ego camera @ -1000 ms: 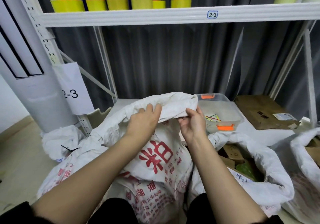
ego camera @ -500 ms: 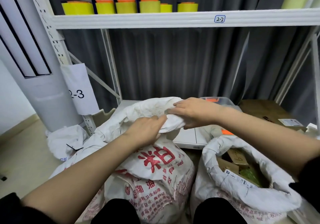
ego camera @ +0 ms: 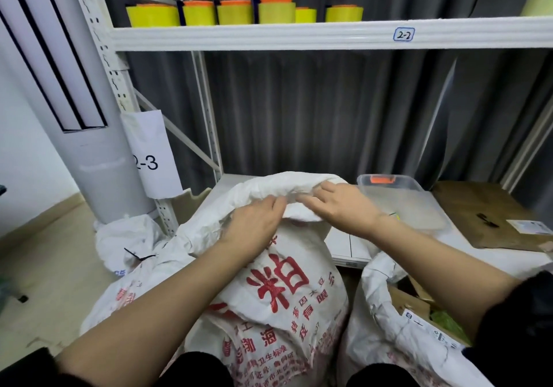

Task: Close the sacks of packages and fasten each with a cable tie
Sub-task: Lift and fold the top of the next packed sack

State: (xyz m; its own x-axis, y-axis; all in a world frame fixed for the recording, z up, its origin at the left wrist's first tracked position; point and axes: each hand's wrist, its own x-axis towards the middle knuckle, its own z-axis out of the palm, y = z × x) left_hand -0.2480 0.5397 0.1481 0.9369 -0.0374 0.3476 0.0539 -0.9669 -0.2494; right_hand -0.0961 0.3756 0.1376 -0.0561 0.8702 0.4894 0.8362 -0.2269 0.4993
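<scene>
Standing behind the work area are a white shelf rack (ego camera: 299, 35) carrying yellow spools (ego camera: 236, 12), a clear plastic bin (ego camera: 401, 201) and a flat cardboard box (ego camera: 490, 216); nothing is blocking the hands. Compared with half a second ago, the right hand (ego camera: 341, 204) is lying flatter over the folded mouth, fingers curled onto the fabric; the left hand (ego camera: 254, 222) is still gripping the bunched rim of the printed sack (ego camera: 278, 285), directly in front. An open sack (ego camera: 386, 321) at right is showing cartons inside; a tied sack (ego camera: 125, 246) with a black cable tie (ego camera: 139, 256) is lying at left.
</scene>
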